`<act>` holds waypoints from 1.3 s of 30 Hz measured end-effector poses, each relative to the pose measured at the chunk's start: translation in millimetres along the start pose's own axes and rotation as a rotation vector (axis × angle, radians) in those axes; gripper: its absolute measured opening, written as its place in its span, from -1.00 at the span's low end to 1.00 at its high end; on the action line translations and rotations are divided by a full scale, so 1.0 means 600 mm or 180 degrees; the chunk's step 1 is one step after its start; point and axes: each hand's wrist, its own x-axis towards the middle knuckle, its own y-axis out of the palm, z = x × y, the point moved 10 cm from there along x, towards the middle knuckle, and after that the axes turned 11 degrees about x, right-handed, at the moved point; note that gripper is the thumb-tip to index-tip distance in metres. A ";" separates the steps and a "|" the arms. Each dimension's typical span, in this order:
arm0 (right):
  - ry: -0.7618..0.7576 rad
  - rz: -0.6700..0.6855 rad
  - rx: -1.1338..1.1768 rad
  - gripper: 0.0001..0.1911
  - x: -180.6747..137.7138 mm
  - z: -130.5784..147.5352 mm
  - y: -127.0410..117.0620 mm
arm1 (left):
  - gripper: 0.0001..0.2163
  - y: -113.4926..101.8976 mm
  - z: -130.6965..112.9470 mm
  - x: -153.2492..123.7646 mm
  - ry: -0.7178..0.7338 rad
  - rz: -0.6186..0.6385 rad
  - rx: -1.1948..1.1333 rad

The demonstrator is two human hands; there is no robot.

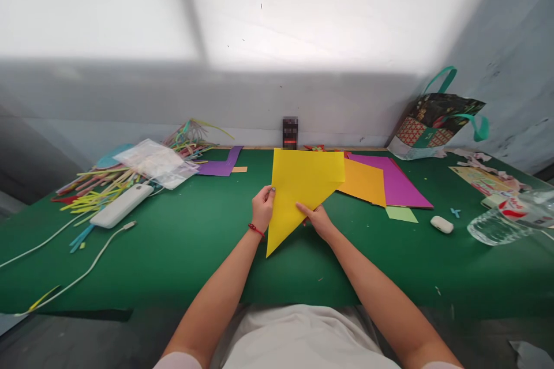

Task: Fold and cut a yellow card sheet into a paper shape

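Observation:
A sheet of yellow paper (303, 181) is held up over the table, its lower right side running slantwise down to a sharp point at the bottom. My left hand (263, 207), with a red bracelet at the wrist, pinches the sheet's left edge. On the slanted edge my right hand (318, 220) grips the paper, thumb in front and the other fingers mostly hidden behind. Just right of the sheet lies orange paper (366, 181), partly covering a purple sheet (402, 181). A small light-green paper (401, 214) sticks out below them.
The green table (186, 259) holds a pile of coloured strips (104, 181), a clear plastic bag (158, 161), a white power bank (121, 206) and cables at left. At right are a white earbud case (442, 225), a plastic bottle (497, 225) and a patterned bag (426, 130).

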 end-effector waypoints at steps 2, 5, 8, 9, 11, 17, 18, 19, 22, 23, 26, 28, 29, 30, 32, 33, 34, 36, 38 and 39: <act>-0.0110 -0.0010 0.0019 -0.63 -0.004 0.008 0.003 | -0.69 0.003 -0.004 -0.003 -0.0001 0.0029 0.0005; -0.0170 -0.0096 0.0034 -0.65 -0.009 0.015 0.001 | -0.68 0.008 -0.010 -0.005 -0.0014 0.0103 -0.0051; -0.0100 -0.0238 0.0070 -0.62 -0.009 0.011 -0.004 | -0.67 0.011 -0.011 -0.004 -0.0060 0.0183 -0.0082; -0.0085 -0.0287 0.0089 -0.61 -0.008 0.010 -0.008 | -0.67 0.010 -0.010 -0.003 -0.0070 0.0189 -0.0067; -0.0142 -0.0365 0.0092 -0.59 -0.002 0.017 -0.022 | -0.68 0.005 -0.007 0.000 -0.0071 0.0171 -0.0006; -0.1590 -0.1902 -0.0928 -0.47 -0.031 0.177 -0.145 | -0.74 0.005 -0.003 0.007 -0.0063 0.0299 0.0356; -0.1992 -0.2080 -0.1261 -0.48 -0.046 0.218 -0.144 | -0.75 0.011 -0.005 0.005 -0.0041 0.0396 0.0423; -0.2349 -0.1994 -0.1659 -0.53 -0.055 0.255 -0.123 | -0.76 0.019 -0.009 0.002 0.0000 0.0501 0.0487; -0.2868 -0.0444 -0.2723 -0.75 -0.048 0.304 0.011 | -0.80 0.040 -0.028 -0.010 0.0226 0.0728 0.0688; -0.2829 0.0315 -0.3036 -0.77 -0.043 0.294 0.065 | -0.81 0.045 -0.036 -0.014 0.0322 0.0764 0.0747; -0.2580 0.1834 -0.3777 -0.80 -0.038 0.247 0.170 | -0.84 0.055 -0.065 -0.023 0.0638 0.0838 0.0901; -0.2244 0.2262 -0.4292 -0.87 -0.023 0.214 0.192 | -0.83 0.063 -0.083 -0.025 0.0842 0.0929 0.0979; -0.2041 0.2389 -0.4515 -0.89 -0.014 0.199 0.194 | -0.83 0.067 -0.091 -0.025 0.0934 0.0988 0.1015; -0.1814 0.2479 -0.4697 -0.89 -0.004 0.188 0.191 | -0.83 0.071 -0.098 -0.025 0.1020 0.1053 0.1052; -0.1340 0.2520 -0.4862 -0.85 0.013 0.174 0.175 | -0.83 0.079 -0.111 -0.025 0.1181 0.1181 0.1131; -0.1112 0.2498 -0.4848 -0.84 0.019 0.172 0.166 | -0.83 0.083 -0.117 -0.025 0.1259 0.1249 0.1177; -0.0921 0.2468 -0.4784 -0.84 0.024 0.172 0.158 | -0.83 0.086 -0.122 -0.024 0.1325 0.1315 0.1227; -0.0700 0.2436 -0.4588 -0.85 0.027 0.177 0.147 | -0.82 0.092 -0.130 -0.021 0.1398 0.1430 0.1317; -0.0694 0.2437 -0.4380 -0.85 0.025 0.184 0.142 | -0.81 0.094 -0.137 -0.016 0.1365 0.1547 0.1382; -0.0716 0.2435 -0.4279 -0.84 0.024 0.186 0.140 | -0.81 0.094 -0.139 -0.013 0.1308 0.1625 0.1406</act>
